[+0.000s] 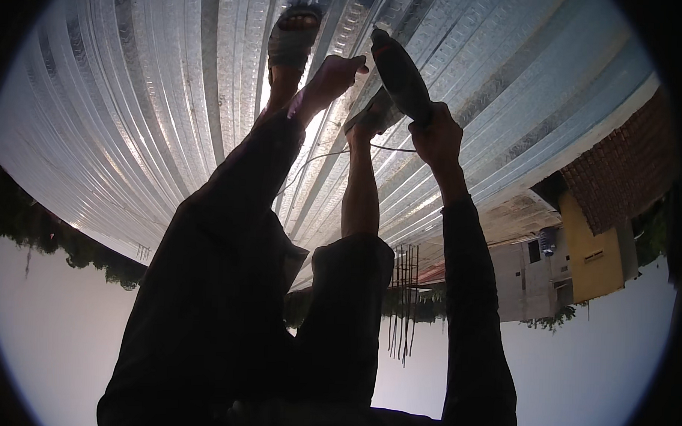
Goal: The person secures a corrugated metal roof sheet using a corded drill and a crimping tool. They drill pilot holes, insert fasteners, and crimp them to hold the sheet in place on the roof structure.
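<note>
My right hand [437, 135] is wrapped round the handle of a dark power drill [402, 76]. The drill's nose tilts up and left, with its tip at or close to the ribbed metal sheeting [176, 94]; I cannot tell whether it touches. A thin cord [324, 157] runs left from near the drill's grip, behind my shin. Just left of the drill, my left hand [334, 81] is closed, its fingertips toward the drill's front part. Whatever those fingers hold, if anything, is too dark and small to see.
My sandalled feet, one left [293, 37] and one right [376, 113], stand on the sheeting close to my hands. Several bare steel rods [404, 290] rise past the sheet's edge. Yellow and grey buildings [589, 248] with a tiled roof [620, 166] stand at the right, trees [55, 237] at the left.
</note>
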`<state>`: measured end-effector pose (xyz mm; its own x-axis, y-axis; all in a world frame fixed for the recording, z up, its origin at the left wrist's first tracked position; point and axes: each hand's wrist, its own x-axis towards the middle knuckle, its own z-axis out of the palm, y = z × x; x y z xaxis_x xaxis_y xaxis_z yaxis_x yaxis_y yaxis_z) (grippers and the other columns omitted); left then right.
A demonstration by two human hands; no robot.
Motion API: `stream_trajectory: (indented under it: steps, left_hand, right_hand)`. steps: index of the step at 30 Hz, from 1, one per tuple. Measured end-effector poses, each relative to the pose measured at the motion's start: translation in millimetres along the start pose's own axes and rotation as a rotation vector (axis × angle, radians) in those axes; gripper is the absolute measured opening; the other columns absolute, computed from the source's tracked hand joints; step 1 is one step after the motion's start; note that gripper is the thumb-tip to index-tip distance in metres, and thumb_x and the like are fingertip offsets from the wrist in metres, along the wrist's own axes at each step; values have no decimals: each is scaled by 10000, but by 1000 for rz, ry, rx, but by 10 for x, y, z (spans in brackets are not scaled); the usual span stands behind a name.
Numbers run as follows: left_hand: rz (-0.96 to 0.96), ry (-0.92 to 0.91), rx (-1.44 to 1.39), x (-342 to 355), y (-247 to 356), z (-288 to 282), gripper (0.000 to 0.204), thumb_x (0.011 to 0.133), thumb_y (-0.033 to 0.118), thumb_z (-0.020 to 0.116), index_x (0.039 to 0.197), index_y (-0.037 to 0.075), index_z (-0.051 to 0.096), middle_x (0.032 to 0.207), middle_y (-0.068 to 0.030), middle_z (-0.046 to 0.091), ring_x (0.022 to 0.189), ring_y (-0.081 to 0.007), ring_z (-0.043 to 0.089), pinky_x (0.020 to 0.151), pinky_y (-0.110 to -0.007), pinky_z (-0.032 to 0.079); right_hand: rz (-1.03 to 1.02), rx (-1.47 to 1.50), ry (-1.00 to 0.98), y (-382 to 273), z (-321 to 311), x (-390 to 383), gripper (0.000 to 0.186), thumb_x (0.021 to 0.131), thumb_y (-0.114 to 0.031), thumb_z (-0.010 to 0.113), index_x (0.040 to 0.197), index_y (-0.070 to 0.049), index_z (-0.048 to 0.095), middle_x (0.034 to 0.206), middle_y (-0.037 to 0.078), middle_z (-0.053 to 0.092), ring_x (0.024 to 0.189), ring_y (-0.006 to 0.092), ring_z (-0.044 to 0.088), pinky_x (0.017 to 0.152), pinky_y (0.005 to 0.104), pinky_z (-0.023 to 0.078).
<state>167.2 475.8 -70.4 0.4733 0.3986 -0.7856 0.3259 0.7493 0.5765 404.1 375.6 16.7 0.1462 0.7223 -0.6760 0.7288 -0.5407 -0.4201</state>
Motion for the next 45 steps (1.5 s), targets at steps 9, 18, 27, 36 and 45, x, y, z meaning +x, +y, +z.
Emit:
stream_trajectory:
  steps: [9,18,27,36,45]
  left_hand:
    - [-532,-56,256,303,674,332,917,726,891,518,777,-19,622,557,-3,392,434,-121,351,401,-286,256]
    - [-592,109,143,276,554,419,1051,724,783,651,1098,-199,632,1034,-247,689,1023,-309,667,882,-335,485]
    - [-446,168,127,613,764,369,1024,748,766,634,1090,-200,637,1050,-280,694,1064,-337,672,910,-359,492]
    - [-410,175,110,736,991,376,993,768,769,604,1054,-180,660,1022,-312,688,1060,-355,674,908,-379,492]
    - [-411,208,140,662,913,403,930,751,773,628,959,-131,683,866,-199,675,825,-255,651,715,-344,476]
  right_hand:
    - [36,-60,-21,-16,62,-77,428,693,-189,728,1088,-79,607,1039,147,635,866,412,666,773,502,550]
    - [16,-55,-45,-38,85,-80,315,808,-211,653,1078,-63,586,984,157,635,821,380,690,753,485,569]
    - [15,-58,98,-177,-49,238,296,813,-248,643,1054,-80,600,961,135,612,801,367,682,716,497,562]
    - [45,-80,74,-327,-315,459,318,816,-285,666,1050,-75,619,1003,148,622,825,385,679,728,501,555]
    - [-45,-101,106,-164,-253,387,463,678,-162,734,1110,-84,587,1025,125,618,776,381,679,687,485,569]
